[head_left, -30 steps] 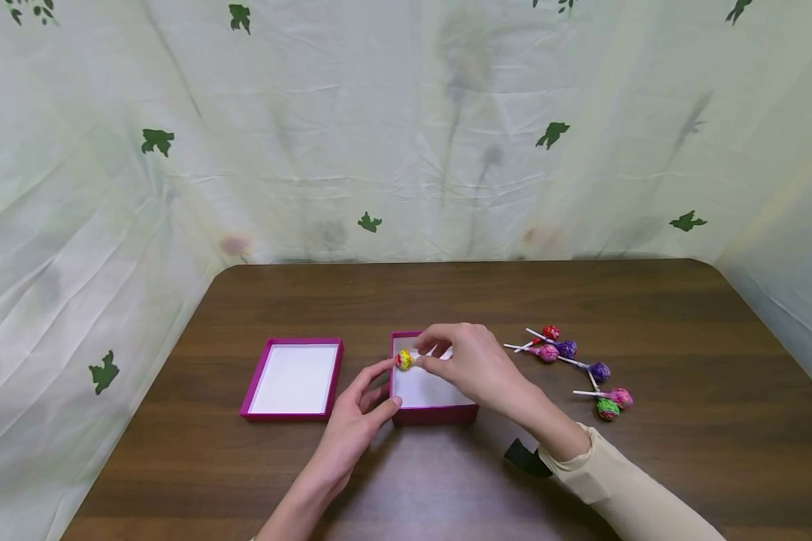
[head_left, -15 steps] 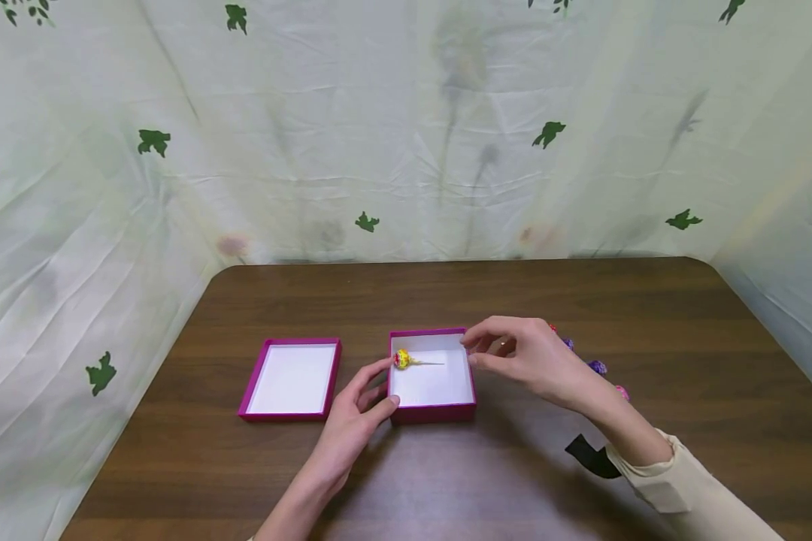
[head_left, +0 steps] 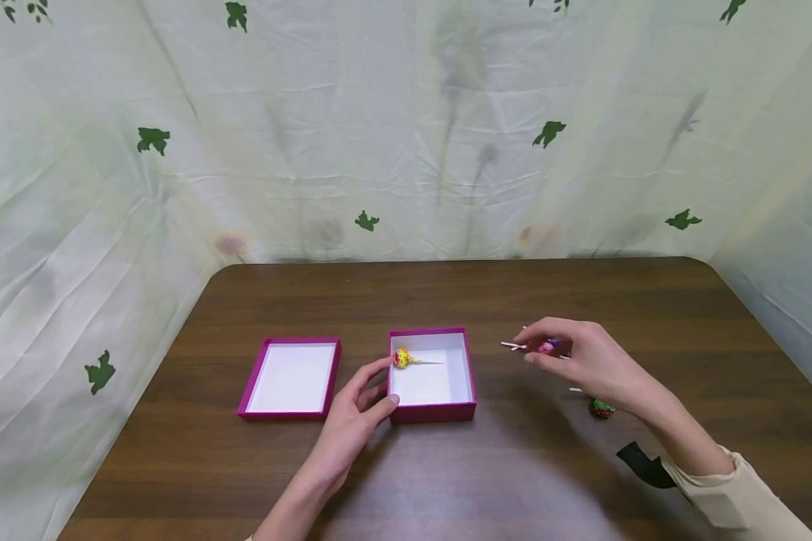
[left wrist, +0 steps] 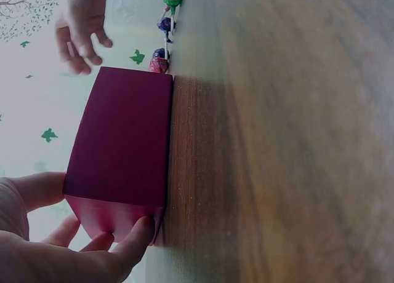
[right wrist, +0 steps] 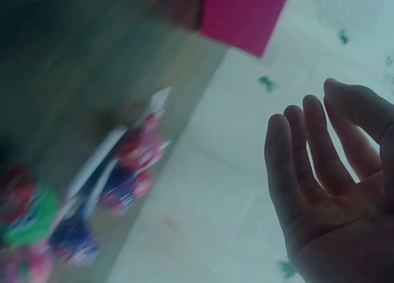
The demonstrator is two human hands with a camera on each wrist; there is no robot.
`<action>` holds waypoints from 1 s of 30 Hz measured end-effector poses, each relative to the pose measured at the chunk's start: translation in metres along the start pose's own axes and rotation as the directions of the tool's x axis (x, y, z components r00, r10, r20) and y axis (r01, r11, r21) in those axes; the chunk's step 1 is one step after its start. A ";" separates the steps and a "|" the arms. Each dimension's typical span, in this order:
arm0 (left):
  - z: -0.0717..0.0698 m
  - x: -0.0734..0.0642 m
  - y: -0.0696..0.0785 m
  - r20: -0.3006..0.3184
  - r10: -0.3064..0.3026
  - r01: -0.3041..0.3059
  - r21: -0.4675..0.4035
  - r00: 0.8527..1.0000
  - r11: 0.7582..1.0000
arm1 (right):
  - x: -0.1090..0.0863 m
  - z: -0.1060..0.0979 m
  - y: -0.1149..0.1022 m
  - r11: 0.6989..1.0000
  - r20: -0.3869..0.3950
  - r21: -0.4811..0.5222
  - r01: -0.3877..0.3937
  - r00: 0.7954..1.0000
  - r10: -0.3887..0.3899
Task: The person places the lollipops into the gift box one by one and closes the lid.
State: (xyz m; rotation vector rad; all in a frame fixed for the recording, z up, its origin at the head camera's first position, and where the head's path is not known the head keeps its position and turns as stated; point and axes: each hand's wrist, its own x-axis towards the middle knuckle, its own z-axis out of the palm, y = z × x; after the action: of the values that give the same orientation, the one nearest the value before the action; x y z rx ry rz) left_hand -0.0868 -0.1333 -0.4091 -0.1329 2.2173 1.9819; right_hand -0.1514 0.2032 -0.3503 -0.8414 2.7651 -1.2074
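In the head view, a magenta box (head_left: pixel 433 413) with a white inside stands mid-table. One yellow-and-red lollipop (head_left: pixel 401 358) lies in it by the left wall, stick pointing right. My left hand (head_left: pixel 352 413) rests against the box's left side, with its fingertips touching the wall (left wrist: pixel 114 218) in the left wrist view. Over a group of lollipops (head_left: pixel 548 346) on the right hovers my right hand (head_left: pixel 592 364), partly hiding them. The right wrist view shows this hand (right wrist: pixel 345 178) holding nothing, fingers loosely bent, apart from the blurred lollipops (right wrist: pixel 31 218).
Left of the box lies the magenta lid (head_left: pixel 294 376), white inside facing up. A green lollipop (head_left: pixel 602 408) sits nearest the front of the group. A dark strap (head_left: pixel 646 466) hangs by the right sleeve. A pale leaf-printed curtain (head_left: pixel 406 150) surrounds the wooden table (head_left: pixel 176 451).
My right hand has let go of the yellow lollipop inside the box and moved right, out over the other lollipops. The left hand stays at the box.
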 end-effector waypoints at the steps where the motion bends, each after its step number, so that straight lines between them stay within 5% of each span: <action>1: 0.000 0.000 0.000 0.000 -0.001 0.001 0.000 1.000 1.000 | 0.000 -0.001 0.005 1.000 0.000 -0.006 -0.002 1.000 0.002; 14: -0.002 0.000 0.000 0.001 -0.011 0.011 -0.005 1.000 1.000 | 0.005 -0.005 0.056 0.998 0.047 0.020 -0.068 0.997 0.067; 23: 0.000 0.000 0.001 0.007 -0.014 0.014 -0.009 1.000 1.000 | 0.011 0.002 0.061 0.998 0.114 -0.025 -0.057 0.992 0.059; 30: -0.001 0.000 0.001 0.008 -0.018 0.018 -0.004 1.000 1.000 | 0.008 0.002 0.055 0.989 0.191 -0.087 -0.118 0.973 0.133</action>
State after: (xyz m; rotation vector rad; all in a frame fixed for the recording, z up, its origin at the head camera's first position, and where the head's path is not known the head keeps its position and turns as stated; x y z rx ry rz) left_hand -0.0870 -0.1342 -0.4079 -0.1442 2.1988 1.9746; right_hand -0.1837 0.2284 -0.3879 -0.7331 2.6722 -0.9509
